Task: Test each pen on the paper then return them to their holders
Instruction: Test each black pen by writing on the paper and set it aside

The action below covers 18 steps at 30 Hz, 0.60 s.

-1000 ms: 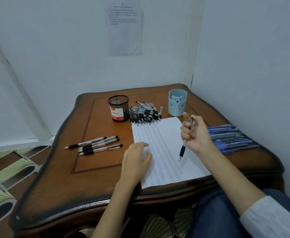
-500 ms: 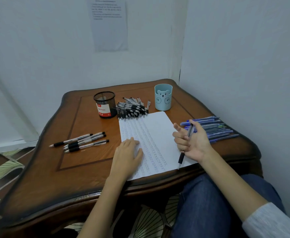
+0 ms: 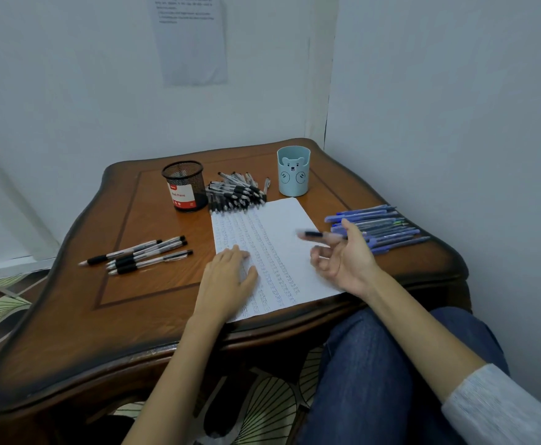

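Pen [image 3: 314,234] now level; label [image 3: 179,194] "Ball Pens"

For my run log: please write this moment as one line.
left hand: flat on paper | right hand: holds black pen over paper's right edge, blurred

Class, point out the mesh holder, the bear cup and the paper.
mesh holder [image 3: 183,184], head view, front wall above the label
bear cup [image 3: 293,175], head view, bear picture
paper [image 3: 283,216], head view, blank upper part
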### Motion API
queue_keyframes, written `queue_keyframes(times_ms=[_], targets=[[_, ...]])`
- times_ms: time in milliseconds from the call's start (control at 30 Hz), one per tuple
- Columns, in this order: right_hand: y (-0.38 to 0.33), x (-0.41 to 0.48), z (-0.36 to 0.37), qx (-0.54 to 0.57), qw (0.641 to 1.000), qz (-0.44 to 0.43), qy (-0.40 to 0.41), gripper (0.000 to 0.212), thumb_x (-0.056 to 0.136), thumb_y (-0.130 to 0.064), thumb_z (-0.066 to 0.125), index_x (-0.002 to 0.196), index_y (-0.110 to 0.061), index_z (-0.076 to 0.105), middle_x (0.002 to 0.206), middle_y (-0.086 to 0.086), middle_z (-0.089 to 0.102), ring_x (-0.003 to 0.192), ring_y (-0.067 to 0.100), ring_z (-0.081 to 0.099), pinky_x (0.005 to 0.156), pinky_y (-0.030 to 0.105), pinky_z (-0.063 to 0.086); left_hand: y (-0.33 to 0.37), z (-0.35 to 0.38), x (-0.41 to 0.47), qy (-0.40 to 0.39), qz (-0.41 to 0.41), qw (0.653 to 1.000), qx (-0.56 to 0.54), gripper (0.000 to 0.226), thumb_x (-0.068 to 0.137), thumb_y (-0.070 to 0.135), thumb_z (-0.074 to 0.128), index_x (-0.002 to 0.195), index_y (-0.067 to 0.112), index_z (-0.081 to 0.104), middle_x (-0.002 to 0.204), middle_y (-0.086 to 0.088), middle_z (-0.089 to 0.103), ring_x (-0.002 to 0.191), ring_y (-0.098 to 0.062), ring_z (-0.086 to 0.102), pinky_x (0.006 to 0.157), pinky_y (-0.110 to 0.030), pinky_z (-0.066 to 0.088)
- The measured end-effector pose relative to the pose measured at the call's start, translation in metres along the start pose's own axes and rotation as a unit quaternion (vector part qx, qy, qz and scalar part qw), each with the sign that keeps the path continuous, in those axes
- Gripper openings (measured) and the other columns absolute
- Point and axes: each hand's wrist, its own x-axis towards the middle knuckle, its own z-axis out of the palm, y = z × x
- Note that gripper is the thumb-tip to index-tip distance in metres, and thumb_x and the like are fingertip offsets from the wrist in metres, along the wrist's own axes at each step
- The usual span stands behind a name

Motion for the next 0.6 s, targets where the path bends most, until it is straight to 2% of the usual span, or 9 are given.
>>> queue_keyframes(times_ms=[67, 167, 267, 367, 433, 533, 600], targets=[[0.004, -0.002, 0.003, -0.063, 0.998, -0.018, 0.014, 0.059, 0.100, -0.045, 0.039, 0.091, 0.002, 0.073, 0.063, 0.009, 0.059, 0.046, 0.008, 0.051, 0.039, 0.015, 0.038, 0.000, 0.000, 0.000, -0.002, 0.003, 1.000, 0.003, 0.035, 0.097, 0.035, 0.043, 0.125, 0.017, 0.051, 0.133, 0.002, 0.052, 0.122, -0.016, 0.043, 0.101, -0.034, 0.032], [0.014, -0.004, 0.007, -0.187, 0.976, -0.099, 0.044, 0.028, 0.092, -0.027, 0.062, 0.086, 0.000, 0.068, 0.055, 0.004, 0.057, 0.040, 0.005, 0.046, 0.038, 0.013, 0.036, 0.000, 0.000, 0.000, -0.006, 0.001, 1.000, 0.005, 0.036, 0.097, 0.035, 0.043, 0.126, 0.017, 0.051, 0.135, 0.001, 0.051, 0.125, -0.017, 0.042, 0.103, -0.035, 0.031], [0.023, -0.004, 0.012, -0.296, 0.939, -0.154, 0.077, 0.036, 0.089, -0.036, 0.065, 0.070, -0.007, 0.056, 0.047, 0.003, 0.055, 0.032, 0.008, 0.039, 0.031, 0.016, 0.026, 0.000, 0.000, 0.000, -0.008, -0.003, 1.000, 0.005, 0.037, 0.096, 0.036, 0.042, 0.127, 0.018, 0.051, 0.137, 0.000, 0.050, 0.126, -0.018, 0.042, 0.104, -0.036, 0.031], [0.029, -0.005, 0.015, -0.358, 0.915, -0.164, 0.089, 0.046, 0.081, -0.038, 0.074, 0.058, -0.013, 0.043, 0.046, 0.009, 0.056, 0.031, 0.013, 0.038, 0.034, 0.017, 0.028, 0.001, 0.000, 0.000, -0.003, -0.002, 1.000, 0.003, 0.037, 0.096, 0.037, 0.043, 0.126, 0.018, 0.051, 0.135, 0.000, 0.051, 0.124, -0.017, 0.042, 0.103, -0.036, 0.032], [0.032, -0.007, 0.014, -0.368, 0.908, -0.180, 0.086, 0.049, 0.083, -0.038, 0.073, 0.058, -0.012, 0.039, 0.045, 0.012, 0.055, 0.031, 0.015, 0.039, 0.034, 0.018, 0.029, 0.001, 0.000, 0.000, 0.000, -0.002, 1.000, 0.004, 0.037, 0.096, 0.038, 0.043, 0.126, 0.018, 0.051, 0.134, 0.001, 0.052, 0.124, -0.017, 0.042, 0.102, -0.035, 0.032], [0.032, -0.008, 0.012, -0.337, 0.920, -0.189, 0.067, 0.047, 0.090, -0.043, 0.061, 0.063, -0.006, 0.049, 0.049, 0.020, 0.058, 0.029, 0.016, 0.044, 0.031, 0.018, 0.030, 0.002, -0.002, -0.001, -0.006, -0.006, 1.000, 0.005, 0.050, 0.093, 0.053, 0.045, 0.130, 0.020, 0.049, 0.140, 0.003, 0.048, 0.130, -0.015, 0.037, 0.105, -0.034, 0.027], [0.030, -0.009, 0.012, -0.338, 0.921, -0.182, 0.068, 0.048, 0.086, -0.047, 0.063, 0.066, -0.003, 0.059, 0.051, 0.019, 0.060, 0.029, 0.016, 0.045, 0.030, 0.018, 0.032, 0.004, -0.004, -0.002, -0.019, -0.009, 1.000, 0.015, 0.066, 0.086, 0.067, 0.045, 0.134, 0.023, 0.047, 0.147, 0.003, 0.040, 0.136, -0.015, 0.030, 0.109, -0.035, 0.022]])
